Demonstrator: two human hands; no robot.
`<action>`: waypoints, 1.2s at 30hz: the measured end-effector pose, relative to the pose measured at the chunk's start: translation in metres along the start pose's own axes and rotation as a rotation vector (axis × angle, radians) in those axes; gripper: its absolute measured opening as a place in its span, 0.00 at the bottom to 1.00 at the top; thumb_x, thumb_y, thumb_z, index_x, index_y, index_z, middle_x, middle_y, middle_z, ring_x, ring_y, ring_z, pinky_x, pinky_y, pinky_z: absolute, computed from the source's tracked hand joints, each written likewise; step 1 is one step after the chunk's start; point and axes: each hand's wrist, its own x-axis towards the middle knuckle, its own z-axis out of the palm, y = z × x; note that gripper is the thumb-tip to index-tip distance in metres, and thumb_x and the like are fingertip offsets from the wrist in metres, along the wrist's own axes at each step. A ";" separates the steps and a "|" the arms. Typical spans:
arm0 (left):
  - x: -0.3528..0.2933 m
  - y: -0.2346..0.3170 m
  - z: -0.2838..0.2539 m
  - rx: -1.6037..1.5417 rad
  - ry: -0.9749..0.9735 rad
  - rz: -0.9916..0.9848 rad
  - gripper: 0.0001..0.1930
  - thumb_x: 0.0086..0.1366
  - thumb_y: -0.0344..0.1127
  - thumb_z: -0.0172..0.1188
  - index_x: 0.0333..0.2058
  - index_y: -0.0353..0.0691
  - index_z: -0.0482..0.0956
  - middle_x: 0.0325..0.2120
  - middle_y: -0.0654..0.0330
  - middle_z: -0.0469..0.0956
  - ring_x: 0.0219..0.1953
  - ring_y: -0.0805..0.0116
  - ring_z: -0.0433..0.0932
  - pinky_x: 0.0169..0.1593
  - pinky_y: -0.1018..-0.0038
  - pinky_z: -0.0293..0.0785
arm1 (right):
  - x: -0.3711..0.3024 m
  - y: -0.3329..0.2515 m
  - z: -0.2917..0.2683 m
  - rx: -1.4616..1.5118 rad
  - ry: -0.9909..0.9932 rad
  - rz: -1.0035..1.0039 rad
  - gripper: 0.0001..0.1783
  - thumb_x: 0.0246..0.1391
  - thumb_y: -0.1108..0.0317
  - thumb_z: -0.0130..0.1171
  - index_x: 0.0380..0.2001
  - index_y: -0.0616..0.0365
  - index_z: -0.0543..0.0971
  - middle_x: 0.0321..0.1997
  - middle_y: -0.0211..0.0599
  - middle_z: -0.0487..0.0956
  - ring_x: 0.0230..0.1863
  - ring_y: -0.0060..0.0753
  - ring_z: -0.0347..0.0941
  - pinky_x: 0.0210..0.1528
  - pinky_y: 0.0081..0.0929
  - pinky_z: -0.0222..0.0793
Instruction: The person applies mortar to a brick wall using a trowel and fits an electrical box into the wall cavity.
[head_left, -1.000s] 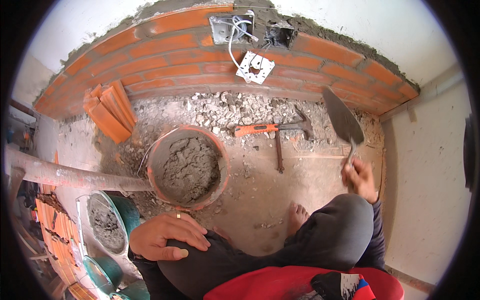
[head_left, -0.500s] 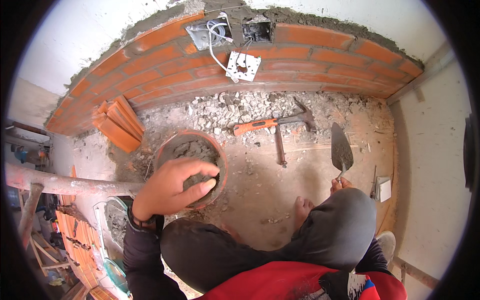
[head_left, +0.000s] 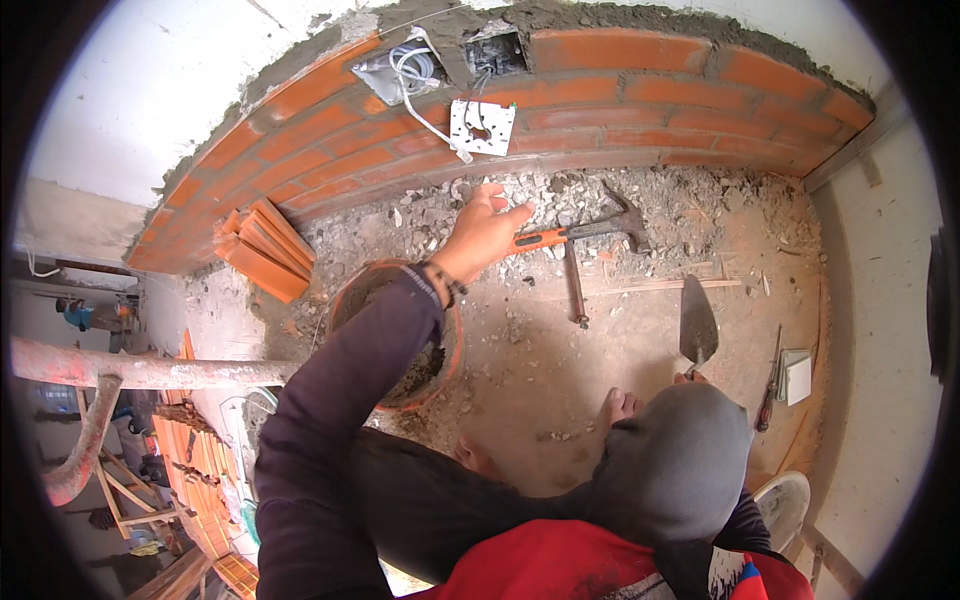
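My left hand (head_left: 480, 240) reaches forward over the grey rubble (head_left: 570, 195) at the foot of the brick wall (head_left: 640, 95). Its fingers and thumb are apart, with nothing seen between them. Close by lies a hammer (head_left: 590, 231) with an orange and black grip. Under my left forearm stands a round bucket (head_left: 455, 350) of grey mortar, partly hidden by the sleeve. My right hand (head_left: 690, 378), mostly behind my knee, grips a pointed trowel (head_left: 698, 325) by its handle. The blade points away from me and carries grey residue.
A dark rod-like tool (head_left: 575, 285) rests below the hammer. Loose bricks (head_left: 265, 250) are stacked left. Cables and a white plate (head_left: 482, 127) hang from wall boxes. A screwdriver (head_left: 768, 395) and white tile piece (head_left: 796, 380) lie right. A pale pipe frame (head_left: 190, 370) crosses the left.
My left hand has moved from above the mortar bucket forward and right, over the rubble beside the hammer. The right hand still holds the trowel; the view has shifted slightly.
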 end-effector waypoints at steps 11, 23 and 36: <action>0.091 -0.050 0.021 -0.683 0.292 -0.150 0.31 0.73 0.33 0.51 0.70 0.42 0.49 0.65 0.47 0.62 0.61 0.45 0.70 0.63 0.51 0.71 | -0.003 -0.007 0.003 -0.158 -0.124 0.024 0.13 0.62 0.60 0.61 0.36 0.60 0.78 0.29 0.41 0.78 0.29 0.41 0.75 0.33 0.36 0.70; 0.125 -0.060 0.020 -1.251 0.371 0.082 0.24 0.78 0.45 0.46 0.69 0.59 0.56 0.64 0.58 0.64 0.63 0.51 0.68 0.66 0.49 0.65 | -0.002 -0.240 -0.041 -1.128 -0.100 -0.801 0.16 0.60 0.59 0.61 0.38 0.63 0.78 0.32 0.49 0.80 0.33 0.52 0.78 0.36 0.42 0.73; 0.085 -0.032 0.045 -1.421 0.253 0.024 0.09 0.76 0.41 0.51 0.49 0.46 0.71 0.41 0.60 0.78 0.40 0.66 0.78 0.43 0.64 0.80 | 0.044 -0.413 0.173 -0.614 -0.161 -0.718 0.24 0.59 0.69 0.53 0.59 0.61 0.71 0.50 0.44 0.77 0.45 0.38 0.77 0.41 0.34 0.76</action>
